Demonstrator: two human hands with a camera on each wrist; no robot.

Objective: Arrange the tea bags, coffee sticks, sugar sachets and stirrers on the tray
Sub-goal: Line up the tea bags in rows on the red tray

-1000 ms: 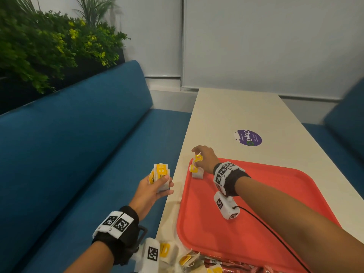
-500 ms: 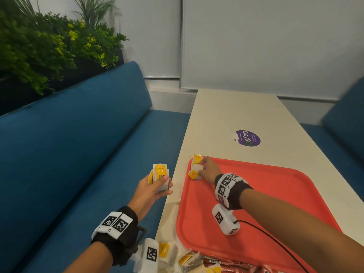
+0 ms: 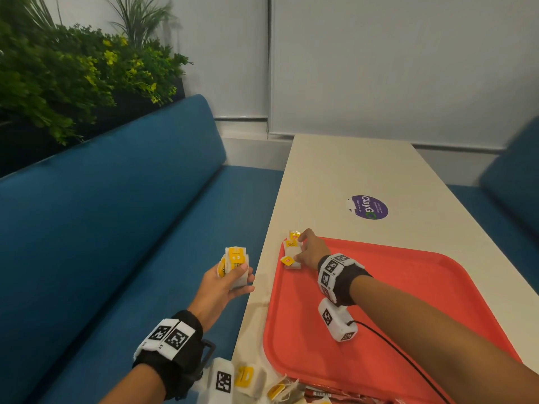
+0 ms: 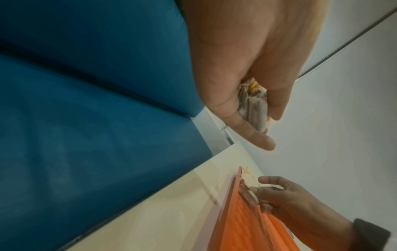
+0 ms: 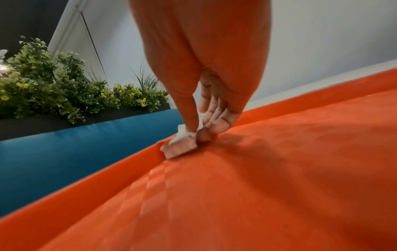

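A red tray (image 3: 408,287) lies on the pale table (image 3: 335,176). In its far left corner a few white tea bags with yellow tags (image 3: 291,252) lie in a short row. My right hand (image 3: 309,249) is on them, thumb pressing on top of one tea bag (image 5: 180,146) and fingertips against its side. My left hand (image 3: 224,284) hovers over the bench left of the table and grips a small stack of tea bags (image 3: 234,262), whose bottom edges show in the left wrist view (image 4: 253,105).
Loose tea bags (image 3: 250,377) and red coffee sticks (image 3: 323,395) lie at the table's near edge by the tray's corner. A purple sticker (image 3: 369,207) is beyond the tray. A blue bench (image 3: 116,228) runs along the left, with plants (image 3: 73,83) behind it.
My right hand has lowered the tea bags into the tray's far left corner and now rests on them as they lie in a row. The left hand has stayed where it was.
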